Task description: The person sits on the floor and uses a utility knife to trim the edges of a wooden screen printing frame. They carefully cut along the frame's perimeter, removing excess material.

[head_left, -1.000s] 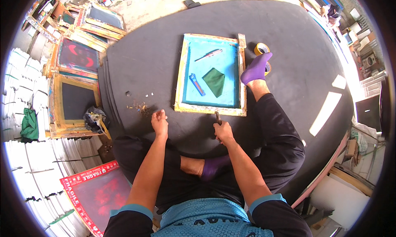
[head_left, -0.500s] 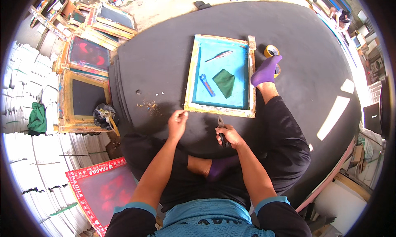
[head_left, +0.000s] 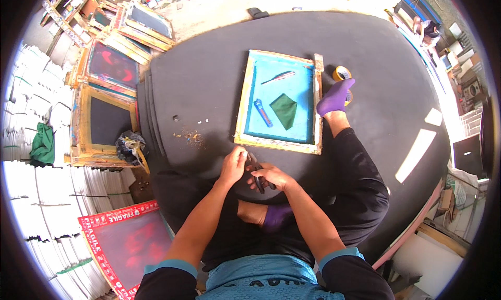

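Note:
My right hand (head_left: 276, 178) holds a pair of pliers (head_left: 259, 181) by its dark handles, which are spread apart. My left hand (head_left: 233, 166) has its fingertips pinched together close beside the plier jaws; whatever they hold is too small to make out. Just beyond both hands lies a wooden screen-printing frame (head_left: 241, 108) with blue mesh. On the mesh rest a green cloth (head_left: 284, 112), a blue box cutter (head_left: 263, 113) and a slim tool like a screwdriver (head_left: 278, 77). Small scraps (head_left: 191, 137) lie on the dark surface left of the frame.
My foot in a purple sock (head_left: 335, 97) stands against the frame's right side, by two yellow tape rolls (head_left: 342, 73). Printing frames (head_left: 110, 120) lean at the left, near white stacks (head_left: 34, 187) and a red-bordered panel (head_left: 136, 241). Another person (head_left: 429, 31) is far right.
My right hand has brought the pliers left, close to my left hand. The plier handles now stand apart. My left hand has shifted slightly right and nearer to me.

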The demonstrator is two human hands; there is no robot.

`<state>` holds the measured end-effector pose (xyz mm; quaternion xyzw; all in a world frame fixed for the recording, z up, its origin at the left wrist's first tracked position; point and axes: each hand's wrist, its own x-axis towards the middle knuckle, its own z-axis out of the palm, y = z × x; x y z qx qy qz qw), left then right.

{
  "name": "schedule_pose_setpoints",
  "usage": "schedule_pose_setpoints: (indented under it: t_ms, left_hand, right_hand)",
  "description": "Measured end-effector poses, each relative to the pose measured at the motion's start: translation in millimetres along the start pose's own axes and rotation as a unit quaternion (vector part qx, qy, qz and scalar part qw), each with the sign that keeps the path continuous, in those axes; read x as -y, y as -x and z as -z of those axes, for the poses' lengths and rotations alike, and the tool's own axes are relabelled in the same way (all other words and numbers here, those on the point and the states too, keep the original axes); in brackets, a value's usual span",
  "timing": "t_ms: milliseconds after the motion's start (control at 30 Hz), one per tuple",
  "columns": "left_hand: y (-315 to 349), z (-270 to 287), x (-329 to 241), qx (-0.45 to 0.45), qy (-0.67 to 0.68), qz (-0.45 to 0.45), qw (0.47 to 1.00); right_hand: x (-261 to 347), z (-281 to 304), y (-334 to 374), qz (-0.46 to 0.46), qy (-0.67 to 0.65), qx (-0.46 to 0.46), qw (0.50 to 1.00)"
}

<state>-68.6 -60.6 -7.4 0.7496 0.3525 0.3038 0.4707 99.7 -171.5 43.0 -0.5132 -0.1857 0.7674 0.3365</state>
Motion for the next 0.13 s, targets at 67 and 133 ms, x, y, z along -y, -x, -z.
schedule_pose_setpoints:
  t_ms: [67, 133]
  left_hand:
    - [-3.8, -0.8, 4.4, -0.045, 0.034, 0.030, 0.998]
    - [-6.1, -0.6, 9.0, -0.069, 0.021, 0.074, 0.995]
  right_hand:
    - [-7.1, 4.5, 2.5, -0.006, -0.014, -0.033, 0.999]
    - [-13.9, 12.4, 4.6, -0.024, -0.052, -0.077, 0.995]
